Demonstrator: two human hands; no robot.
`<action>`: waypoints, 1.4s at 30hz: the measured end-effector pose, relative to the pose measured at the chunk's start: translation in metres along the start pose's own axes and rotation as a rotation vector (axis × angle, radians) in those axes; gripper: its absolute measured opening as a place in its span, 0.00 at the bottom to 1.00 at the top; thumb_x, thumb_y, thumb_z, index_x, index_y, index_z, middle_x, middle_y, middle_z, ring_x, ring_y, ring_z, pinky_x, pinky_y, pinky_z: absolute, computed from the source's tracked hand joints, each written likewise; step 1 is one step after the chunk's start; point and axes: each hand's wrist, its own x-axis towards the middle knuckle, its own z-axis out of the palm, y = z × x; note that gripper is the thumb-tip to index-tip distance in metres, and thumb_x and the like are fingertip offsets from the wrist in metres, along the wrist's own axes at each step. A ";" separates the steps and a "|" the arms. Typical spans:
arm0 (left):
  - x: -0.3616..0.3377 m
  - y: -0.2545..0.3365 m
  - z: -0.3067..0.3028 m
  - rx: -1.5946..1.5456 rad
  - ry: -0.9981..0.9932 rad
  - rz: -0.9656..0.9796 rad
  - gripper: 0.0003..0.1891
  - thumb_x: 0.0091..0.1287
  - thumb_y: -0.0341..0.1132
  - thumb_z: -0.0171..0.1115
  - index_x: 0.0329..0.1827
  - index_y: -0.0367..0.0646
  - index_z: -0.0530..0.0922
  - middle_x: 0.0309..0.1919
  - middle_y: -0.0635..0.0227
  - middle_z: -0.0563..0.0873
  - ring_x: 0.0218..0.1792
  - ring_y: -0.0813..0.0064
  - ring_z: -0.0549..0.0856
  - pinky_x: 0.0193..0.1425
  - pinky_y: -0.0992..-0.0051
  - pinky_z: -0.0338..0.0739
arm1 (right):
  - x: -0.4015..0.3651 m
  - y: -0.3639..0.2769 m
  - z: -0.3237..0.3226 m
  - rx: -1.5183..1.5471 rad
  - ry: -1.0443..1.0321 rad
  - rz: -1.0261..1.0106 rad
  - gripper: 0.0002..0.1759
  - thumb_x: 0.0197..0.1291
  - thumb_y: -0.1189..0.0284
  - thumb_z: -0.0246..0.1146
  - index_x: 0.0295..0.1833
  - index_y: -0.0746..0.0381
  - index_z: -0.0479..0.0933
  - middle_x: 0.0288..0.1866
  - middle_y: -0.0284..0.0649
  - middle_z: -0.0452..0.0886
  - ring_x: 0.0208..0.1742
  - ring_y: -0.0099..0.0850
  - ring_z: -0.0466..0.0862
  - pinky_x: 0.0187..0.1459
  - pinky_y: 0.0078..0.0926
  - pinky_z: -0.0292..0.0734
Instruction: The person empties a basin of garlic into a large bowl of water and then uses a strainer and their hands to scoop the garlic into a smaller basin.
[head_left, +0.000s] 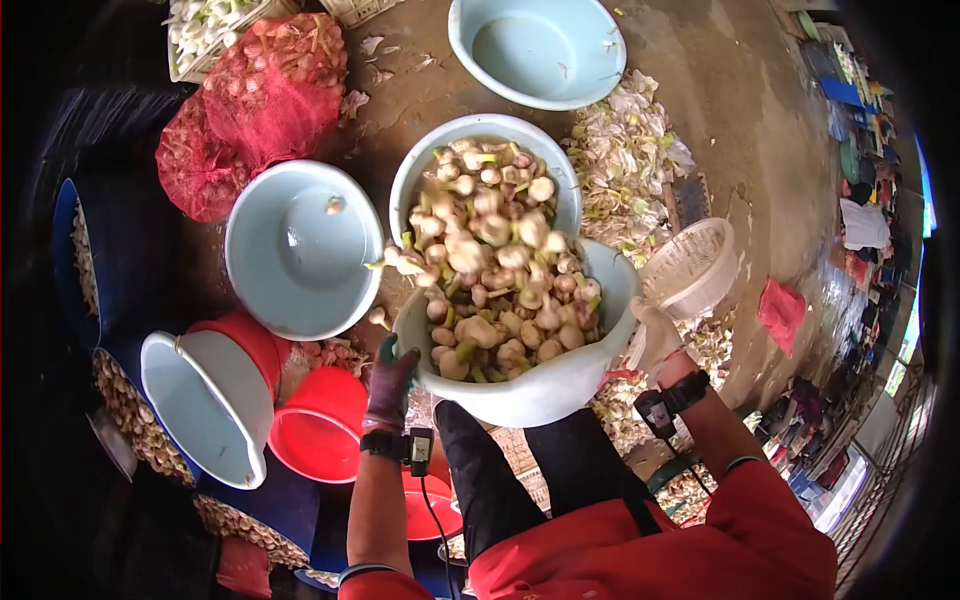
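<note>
Between my two hands a pale blue plastic basin (515,402) tips forward, away from my body. Garlic bulbs (510,330) with short green stems slide over its far lip in a blurred stream. Just beyond, a second pale blue basin (402,180) stands on the floor and holds a heap of garlic under that stream. My left hand (391,385), in a dark glove, grips the held basin's left side. On the opposite side my right hand (657,340), in what looks like a pale glove, is closed on the rim; its fingertips are partly hidden.
Other pale blue basins (300,318) stand left and at the top. Red basins (315,440) sit lower left. Red net sacks of garlic (265,110) lie upper left. Right of the pouring are garlic peelings (625,150), a woven basket (690,265) and red cloth (781,315).
</note>
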 end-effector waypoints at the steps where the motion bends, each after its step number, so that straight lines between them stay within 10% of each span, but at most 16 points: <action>1: -0.012 0.004 0.012 -0.012 0.017 -0.039 0.37 0.55 0.26 0.65 0.69 0.36 0.60 0.50 0.59 0.79 0.46 0.70 0.80 0.49 0.75 0.77 | -0.004 0.001 0.002 -0.005 -0.003 0.001 0.20 0.67 0.58 0.53 0.59 0.58 0.68 0.48 0.40 0.76 0.44 0.36 0.79 0.39 0.41 0.79; 12: -0.042 -0.072 -0.005 0.248 0.086 -0.036 0.39 0.47 0.19 0.57 0.68 0.38 0.58 0.47 0.60 0.77 0.45 0.68 0.80 0.47 0.74 0.77 | -0.063 0.019 0.022 -0.256 -0.019 -0.087 0.19 0.70 0.57 0.48 0.45 0.63 0.73 0.34 0.35 0.77 0.32 0.25 0.80 0.31 0.25 0.78; 16: -0.096 -0.006 0.034 0.082 0.008 -0.036 0.37 0.51 0.25 0.57 0.68 0.37 0.58 0.45 0.61 0.79 0.42 0.68 0.80 0.45 0.74 0.77 | -0.123 -0.038 0.073 -0.441 0.182 -0.092 0.17 0.70 0.59 0.47 0.44 0.61 0.73 0.34 0.34 0.77 0.28 0.25 0.77 0.27 0.23 0.73; 20: -0.111 -0.022 0.052 0.122 -0.002 -0.028 0.36 0.53 0.27 0.58 0.69 0.38 0.58 0.47 0.61 0.79 0.40 0.70 0.79 0.43 0.75 0.77 | -0.153 -0.064 0.074 -0.753 -0.004 -0.402 0.19 0.69 0.62 0.44 0.51 0.65 0.71 0.31 0.35 0.76 0.29 0.24 0.77 0.26 0.21 0.70; 23: -0.094 -0.043 0.079 0.048 -0.140 -0.110 0.40 0.55 0.28 0.61 0.71 0.39 0.53 0.46 0.62 0.78 0.41 0.72 0.79 0.44 0.75 0.77 | -0.142 -0.075 0.083 -0.758 0.028 -0.549 0.22 0.70 0.68 0.41 0.57 0.72 0.70 0.43 0.45 0.81 0.41 0.35 0.82 0.45 0.32 0.76; 25: -0.074 -0.046 0.097 0.082 -0.128 -0.142 0.41 0.56 0.28 0.62 0.71 0.38 0.50 0.46 0.62 0.78 0.42 0.73 0.79 0.44 0.75 0.77 | -0.104 -0.085 0.046 -1.614 0.029 -1.072 0.22 0.71 0.68 0.40 0.54 0.73 0.73 0.45 0.47 0.82 0.43 0.33 0.82 0.46 0.31 0.76; 29: -0.054 -0.090 0.106 0.001 -0.210 -0.067 0.43 0.56 0.28 0.62 0.72 0.37 0.46 0.48 0.61 0.77 0.44 0.73 0.79 0.46 0.75 0.77 | -0.094 -0.091 0.072 -0.891 0.102 -0.484 0.22 0.71 0.65 0.44 0.51 0.73 0.75 0.42 0.44 0.82 0.42 0.29 0.82 0.45 0.27 0.76; 36: -0.073 -0.066 0.110 -0.034 -0.210 -0.233 0.41 0.59 0.25 0.59 0.73 0.39 0.46 0.51 0.58 0.76 0.49 0.70 0.79 0.51 0.74 0.77 | -0.105 -0.107 0.089 -1.023 0.148 -0.550 0.23 0.70 0.61 0.45 0.50 0.69 0.76 0.38 0.39 0.82 0.39 0.23 0.81 0.40 0.22 0.76; 42: -0.085 -0.037 0.124 -0.077 -0.307 -0.292 0.38 0.59 0.25 0.59 0.71 0.42 0.49 0.55 0.58 0.74 0.49 0.68 0.80 0.51 0.71 0.78 | -0.109 -0.127 0.086 -1.017 0.163 -0.205 0.20 0.68 0.63 0.51 0.48 0.70 0.76 0.37 0.38 0.81 0.38 0.24 0.79 0.40 0.25 0.72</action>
